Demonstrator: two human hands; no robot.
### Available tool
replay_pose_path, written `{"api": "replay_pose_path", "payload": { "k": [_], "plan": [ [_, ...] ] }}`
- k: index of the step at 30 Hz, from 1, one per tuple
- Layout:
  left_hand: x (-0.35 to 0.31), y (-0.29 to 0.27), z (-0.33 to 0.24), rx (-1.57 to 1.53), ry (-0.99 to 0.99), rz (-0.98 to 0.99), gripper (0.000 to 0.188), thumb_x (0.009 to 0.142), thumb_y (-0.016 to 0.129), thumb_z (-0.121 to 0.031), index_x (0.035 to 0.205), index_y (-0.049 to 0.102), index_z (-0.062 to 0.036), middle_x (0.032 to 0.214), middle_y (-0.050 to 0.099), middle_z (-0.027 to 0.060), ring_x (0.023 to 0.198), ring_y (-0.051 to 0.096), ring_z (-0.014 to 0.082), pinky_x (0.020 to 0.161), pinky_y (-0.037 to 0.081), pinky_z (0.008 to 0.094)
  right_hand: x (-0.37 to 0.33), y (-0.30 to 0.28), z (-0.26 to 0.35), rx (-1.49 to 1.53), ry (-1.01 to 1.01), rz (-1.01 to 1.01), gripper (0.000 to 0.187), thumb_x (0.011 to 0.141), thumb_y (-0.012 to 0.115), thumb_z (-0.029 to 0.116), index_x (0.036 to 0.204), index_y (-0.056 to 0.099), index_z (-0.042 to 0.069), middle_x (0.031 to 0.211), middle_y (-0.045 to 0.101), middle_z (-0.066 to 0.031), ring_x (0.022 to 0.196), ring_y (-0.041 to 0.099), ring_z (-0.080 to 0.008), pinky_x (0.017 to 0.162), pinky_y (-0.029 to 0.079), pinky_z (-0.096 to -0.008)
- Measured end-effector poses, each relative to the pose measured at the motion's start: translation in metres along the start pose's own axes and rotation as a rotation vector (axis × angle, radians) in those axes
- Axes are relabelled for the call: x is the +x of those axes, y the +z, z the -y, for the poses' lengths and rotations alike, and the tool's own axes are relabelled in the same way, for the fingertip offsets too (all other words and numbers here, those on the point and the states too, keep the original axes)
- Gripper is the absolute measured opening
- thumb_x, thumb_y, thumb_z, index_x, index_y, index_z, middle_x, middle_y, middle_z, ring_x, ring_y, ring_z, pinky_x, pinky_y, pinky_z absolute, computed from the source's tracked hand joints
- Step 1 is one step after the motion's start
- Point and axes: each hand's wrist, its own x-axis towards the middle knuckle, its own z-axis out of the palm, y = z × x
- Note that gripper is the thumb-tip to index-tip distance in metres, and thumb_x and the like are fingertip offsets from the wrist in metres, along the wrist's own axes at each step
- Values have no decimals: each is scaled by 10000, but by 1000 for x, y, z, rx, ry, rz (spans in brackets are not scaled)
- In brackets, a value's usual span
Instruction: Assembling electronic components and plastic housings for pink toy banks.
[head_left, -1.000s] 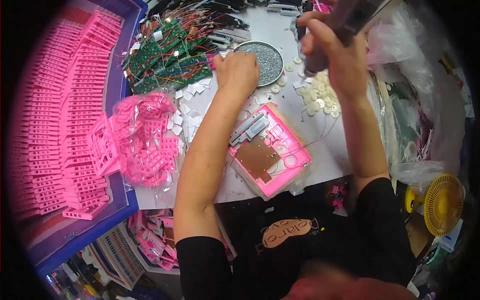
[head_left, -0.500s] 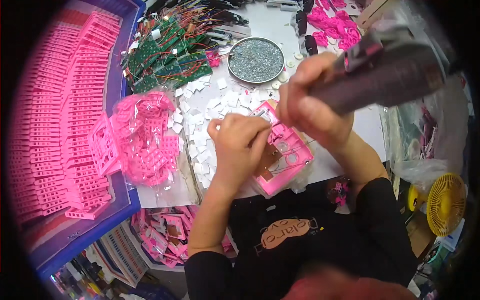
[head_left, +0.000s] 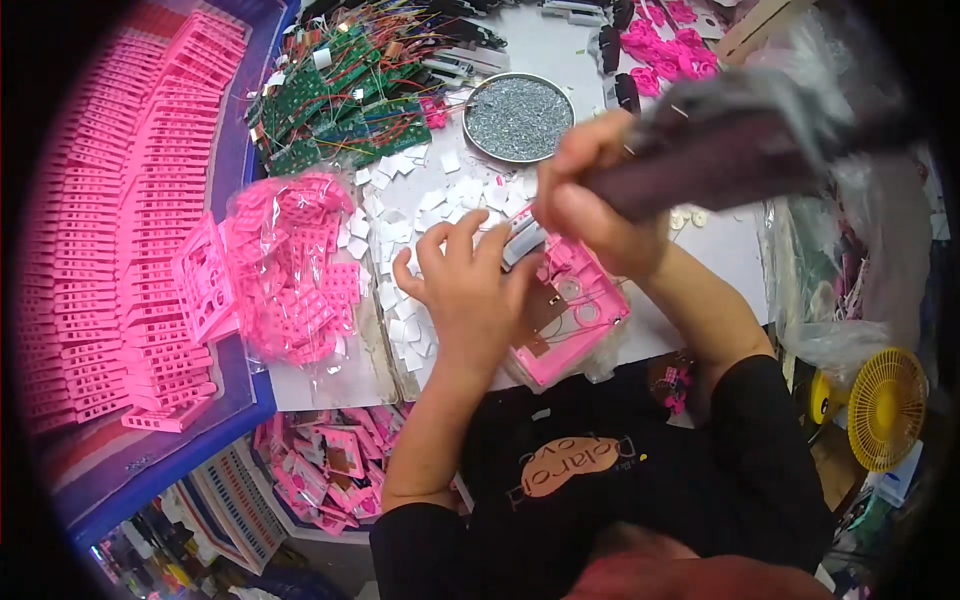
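A pink plastic housing (head_left: 595, 285) lies on the white table in front of me, with a brown board (head_left: 543, 305), thin wires and a clear round part inside. My left hand (head_left: 465, 275) rests over its left side, fingers spread, thumb and forefinger around a grey part (head_left: 523, 240) at the far end. Gripped in my right hand (head_left: 605, 205) is a dark electric screwdriver (head_left: 720, 165), blurred by motion; its body points off to the right. My right hand hides its tip, if that is near the housing's far end.
A round tin of small screws (head_left: 518, 118) stands beyond the housing. White square pads (head_left: 395, 230) lie scattered to the left. Further out are green circuit boards (head_left: 345, 95), a bag of pink parts (head_left: 290, 270) and rows of pink housings (head_left: 130, 220). A yellow fan (head_left: 888, 410) stands at right.
My left hand's fingers have spread from a curled pose and shifted slightly left, uncovering the grey part. My right hand has moved left and slightly down with the screwdriver.
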Motion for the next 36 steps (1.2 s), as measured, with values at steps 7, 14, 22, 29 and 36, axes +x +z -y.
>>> {"api": "replay_pose_path", "payload": {
  "k": [7, 14, 22, 29, 36],
  "plan": [
    [-10, 11, 15, -12, 0, 97, 268, 805, 795, -298, 1018, 704, -163, 1019, 681, -42, 1080, 554, 221, 1052, 210, 558, 10, 10, -38, -62, 86, -67, 197, 881, 659, 29, 1024, 524, 41, 830, 594, -62, 698, 563, -120, 632, 479, -280],
    [-5, 14, 19, -93, 6, 181, 303, 821, 782, -261, 1060, 679, -105, 1047, 677, 31, 1024, 607, 254, 1021, 302, 593, 3, 1, -51, -146, 124, 67, 271, 835, 784, 110, 1054, 633, 60, 970, 659, -12, 878, 602, -97, 772, 505, -291],
    [-11, -49, 18, -340, -27, 135, 306, 838, 746, -85, 1120, 653, -12, 1243, 670, 185, 1114, 655, 340, 960, 513, 416, 74, -109, -44, -327, 177, -145, 367, 893, 737, 275, 1209, 705, 90, 987, 739, -36, 929, 695, -160, 842, 552, -328],
    [-142, -288, 93, -167, -527, 75, 247, 802, 703, -5, 1031, 623, 39, 1265, 656, 245, 1181, 615, 299, 1055, 426, 396, 67, -294, -113, -1530, 272, -136, 336, 906, 628, 330, 1085, 711, 59, 1001, 715, -210, 942, 680, -403, 832, 516, -498],
    [-202, -304, 85, 588, -676, 205, 326, 827, 730, -128, 1121, 660, -6, 1048, 670, 159, 999, 637, 335, 895, 488, 402, 14, -331, -37, -1210, 264, -256, 197, 930, 667, 189, 980, 704, 2, 860, 721, -73, 797, 666, -162, 736, 509, -322]
  ]
}}
